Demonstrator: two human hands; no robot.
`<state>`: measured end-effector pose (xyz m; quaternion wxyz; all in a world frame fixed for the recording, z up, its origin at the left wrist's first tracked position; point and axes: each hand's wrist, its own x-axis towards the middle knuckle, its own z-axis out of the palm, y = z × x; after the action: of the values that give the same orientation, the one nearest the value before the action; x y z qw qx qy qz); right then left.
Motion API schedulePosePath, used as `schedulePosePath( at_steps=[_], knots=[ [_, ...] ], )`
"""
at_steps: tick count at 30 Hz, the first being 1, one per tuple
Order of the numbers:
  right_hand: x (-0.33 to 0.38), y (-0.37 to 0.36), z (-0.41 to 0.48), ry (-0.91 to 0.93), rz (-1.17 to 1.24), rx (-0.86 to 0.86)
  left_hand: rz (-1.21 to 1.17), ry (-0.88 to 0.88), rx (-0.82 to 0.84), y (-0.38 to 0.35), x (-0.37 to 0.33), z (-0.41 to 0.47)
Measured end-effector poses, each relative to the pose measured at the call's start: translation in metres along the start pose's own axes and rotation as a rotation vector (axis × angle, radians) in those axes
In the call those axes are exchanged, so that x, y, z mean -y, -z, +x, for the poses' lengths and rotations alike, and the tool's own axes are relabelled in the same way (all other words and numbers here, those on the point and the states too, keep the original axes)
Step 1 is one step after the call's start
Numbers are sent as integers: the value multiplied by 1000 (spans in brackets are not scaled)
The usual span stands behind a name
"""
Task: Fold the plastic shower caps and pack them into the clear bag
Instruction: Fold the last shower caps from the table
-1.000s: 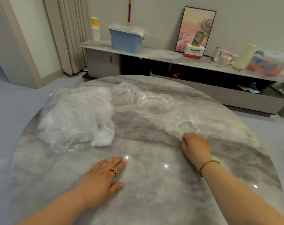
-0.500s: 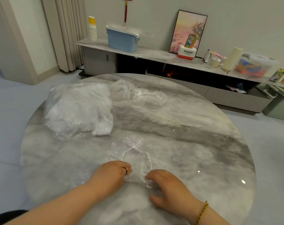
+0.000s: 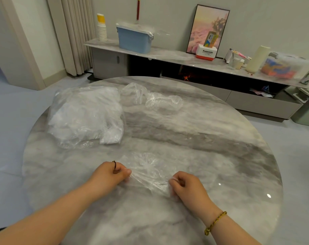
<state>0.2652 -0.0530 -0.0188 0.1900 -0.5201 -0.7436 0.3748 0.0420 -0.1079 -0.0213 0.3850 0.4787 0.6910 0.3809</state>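
At the table's 6 o'clock edge both forearms reach in. The left hand [image 3: 108, 174] is curled, thumb against fingers, pinching the left rim of a clear shower cap [image 3: 146, 167]. The right hand [image 3: 185, 186] is curled the same way and pinches the cap's right rim. The film is stretched between the two hands. The rest of the cap lies crumpled on the marble just beyond them, towards 12 o'clock. A dark ring [image 3: 114, 165] sits on a left finger, and a yellow-and-dark braided bracelet [image 3: 214, 222] circles the right wrist.

The round grey marble table [image 3: 220, 156] fills the middle of the view. At its 10 o'clock lies the clear bag [image 3: 84, 114], bulging with white folded plastic (its mouth seems to face 4 o'clock, where a white wad pokes out). Near 12 o'clock, just beside the bag's far corner, sits a loose crumpled cap [image 3: 132, 92]. A second loose cap [image 3: 163, 102] touches it on the 3 o'clock side.

Beyond the table a long low sideboard [image 3: 176, 56] runs along the wall. From its 9 o'clock end it carries a stack of paper cups [image 3: 101, 28], a blue bin [image 3: 134, 39] with plastic over its top, a red-and-white Panasonic box [image 3: 205, 53] in front of a leaning framed picture [image 3: 208, 27], a cream cylinder [image 3: 257, 59] and a clear lidded tub [image 3: 282, 68]. A beige curtain [image 3: 74, 32] hangs at far 10 o'clock.
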Motion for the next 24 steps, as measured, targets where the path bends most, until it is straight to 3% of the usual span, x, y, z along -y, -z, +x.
schedulePosePath(
  at_steps=[2,6,7,10,13,15,18,20,22,24],
  knots=[
    [-2,-2,1,14,-127,7,41,40,-40,-5,-4,-1],
    [-1,-4,-1,57,-399,-35,658,-32,-133,-12,-14,-4],
    [0,-5,-2,67,-451,-42,778,-99,-191,-14,-16,-4],
    [3,-7,0,27,-534,-92,887,-549,-365,-20,-7,1],
    [2,-11,-2,155,-561,-294,986,-769,-198,-29,4,1],
    [-3,-17,0,346,-568,-414,1095,-798,-93,-33,4,0],
    [1,-26,-2,552,-563,-320,1144,-618,102,-32,0,-1],
    [1,-32,-6,536,-622,-190,1148,-555,175,-31,3,-2],
    [-2,-34,-9,406,-687,5,1149,-504,219,-31,7,-2],
    [-5,-33,-9,361,-738,89,1126,-469,242,-32,7,-3]
  ],
)
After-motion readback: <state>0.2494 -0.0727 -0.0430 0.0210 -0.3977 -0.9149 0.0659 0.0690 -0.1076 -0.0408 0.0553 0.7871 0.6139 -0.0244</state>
